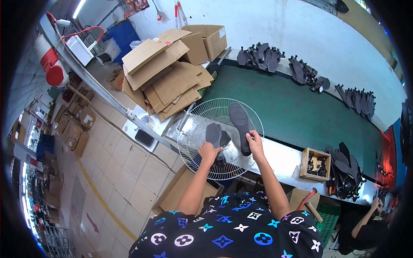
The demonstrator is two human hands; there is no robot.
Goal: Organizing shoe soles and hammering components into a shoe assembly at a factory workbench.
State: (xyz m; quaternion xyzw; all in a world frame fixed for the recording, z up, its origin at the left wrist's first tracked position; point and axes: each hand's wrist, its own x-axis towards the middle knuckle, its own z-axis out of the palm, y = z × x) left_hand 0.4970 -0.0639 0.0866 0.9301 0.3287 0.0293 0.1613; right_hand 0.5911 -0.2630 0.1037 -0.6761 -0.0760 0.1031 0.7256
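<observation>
2 dark-grey shoe soles over a round silver wire grille;
left hand, right hand; each clamped on 1

Sole – matt; box – wd.

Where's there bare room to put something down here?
Widest: the green surface, between the far soles and the white ledge. The ledge also has a bare strip between wire grille and wooden box. Crowded: the grille, where left hand and right hand hold soles; beside the box, a sole pile; left, cardboard.
</observation>
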